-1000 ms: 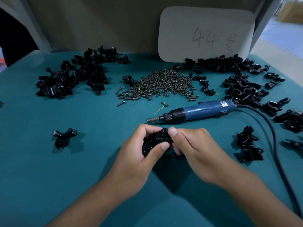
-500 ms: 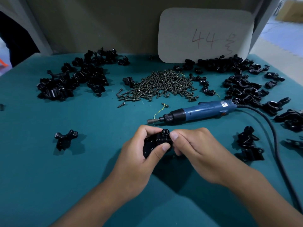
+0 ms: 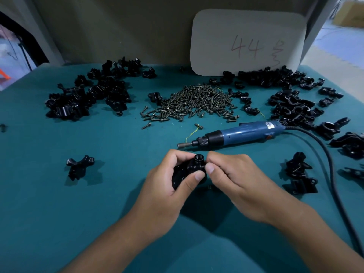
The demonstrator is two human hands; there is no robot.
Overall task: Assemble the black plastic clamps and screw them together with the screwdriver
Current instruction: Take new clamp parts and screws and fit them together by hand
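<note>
1. At centre of the teal table [image 3: 59,213], low and near the person: one black plastic clamp [image 3: 189,171], held just above the surface between both hands, its round socket end pointing up.
2. Left hand [image 3: 167,186]: fingers curled round the clamp's left side, thumb pressed on its front.
3. Right hand [image 3: 236,180]: thumb and forefinger pinching the clamp's right end.
4. Just beyond the hands: electric screwdriver [image 3: 236,134], blue body, black collar, lying flat, bit pointing left; black cable [image 3: 332,174] trailing off its right end and curving towards the near right edge.
5. Further back, centre: heap of dark screws [image 3: 193,103], a few strays at its near edge.
6. Far left: pile of black clamp parts [image 3: 86,95].
7. Far right: larger spread of black clamp parts [image 3: 291,99].
8. Left of the hands, well apart: single clamp piece [image 3: 78,167].
9. Right of the hands: two clamp pieces [image 3: 299,174], close together.
10. Against the back wall: white card [image 3: 248,40] marked "44".
</note>
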